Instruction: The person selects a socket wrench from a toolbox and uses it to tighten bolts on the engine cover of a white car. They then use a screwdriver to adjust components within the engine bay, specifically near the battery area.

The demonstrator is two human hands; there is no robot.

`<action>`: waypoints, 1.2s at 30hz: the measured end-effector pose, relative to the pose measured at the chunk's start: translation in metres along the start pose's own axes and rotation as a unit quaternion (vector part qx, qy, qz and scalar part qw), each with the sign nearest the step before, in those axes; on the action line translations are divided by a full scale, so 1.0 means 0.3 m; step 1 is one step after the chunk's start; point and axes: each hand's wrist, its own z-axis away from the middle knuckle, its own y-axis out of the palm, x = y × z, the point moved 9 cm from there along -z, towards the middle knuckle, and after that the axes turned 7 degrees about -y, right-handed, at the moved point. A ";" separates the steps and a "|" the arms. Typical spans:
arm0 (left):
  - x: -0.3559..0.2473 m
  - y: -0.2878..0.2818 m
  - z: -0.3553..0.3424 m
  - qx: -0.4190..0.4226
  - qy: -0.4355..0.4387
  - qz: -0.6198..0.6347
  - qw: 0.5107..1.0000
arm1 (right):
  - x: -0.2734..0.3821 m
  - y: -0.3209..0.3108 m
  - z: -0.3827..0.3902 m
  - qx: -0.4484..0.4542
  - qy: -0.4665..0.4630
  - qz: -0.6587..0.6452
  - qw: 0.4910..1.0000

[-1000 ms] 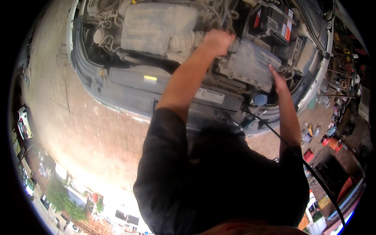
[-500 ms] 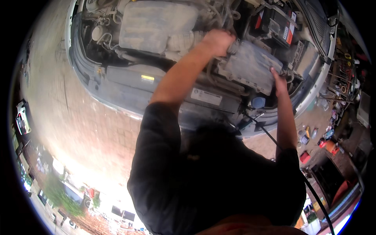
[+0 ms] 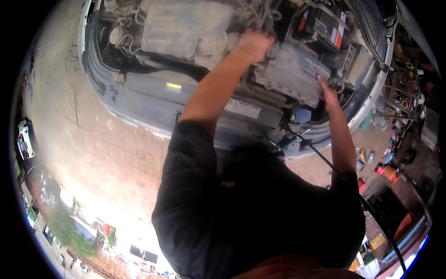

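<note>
In an open engine bay my left hand (image 3: 255, 45) is closed around the ribbed air intake hose (image 3: 272, 50), where the hose meets the dusty air filter box (image 3: 297, 72). Its fingertips are partly hidden on the far side. My right hand (image 3: 329, 96) grips the right edge of that box, thumb on top of the lid and the other fingers out of sight down its side. To the left, the hose runs on as a wide dusty duct (image 3: 214, 45) beside the engine cover (image 3: 183, 25).
A car battery (image 3: 320, 30) sits behind the air filter box. A blue cap (image 3: 303, 116) lies nearer, by the front panel (image 3: 158, 86). A black cable (image 3: 320, 156) hangs by my right arm. Tools and parts (image 3: 404, 88) lie on the ground at right.
The view has shifted slightly, so the engine bay sits a little further left and up. Both hands keep their places on the hose and the air filter box.
</note>
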 end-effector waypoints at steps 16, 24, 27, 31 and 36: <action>-0.011 0.008 -0.017 0.014 -0.008 -0.018 1.000 | -0.019 -0.023 0.002 -0.008 0.003 -0.052 0.999; 0.003 0.014 0.022 -0.023 -0.018 -0.046 0.999 | 0.067 0.017 0.115 0.009 -0.032 -0.011 0.999; -0.020 0.005 0.044 -0.079 -0.011 -0.038 0.996 | 0.040 -0.085 0.120 -0.083 -0.180 0.086 0.976; 0.001 -0.009 0.054 -0.023 -0.028 0.040 0.999 | 0.062 -0.107 0.246 -0.047 -0.216 0.161 0.962; -0.003 0.001 0.001 0.070 -0.074 0.048 0.994 | -0.084 -0.278 0.432 -0.116 -0.284 0.106 0.946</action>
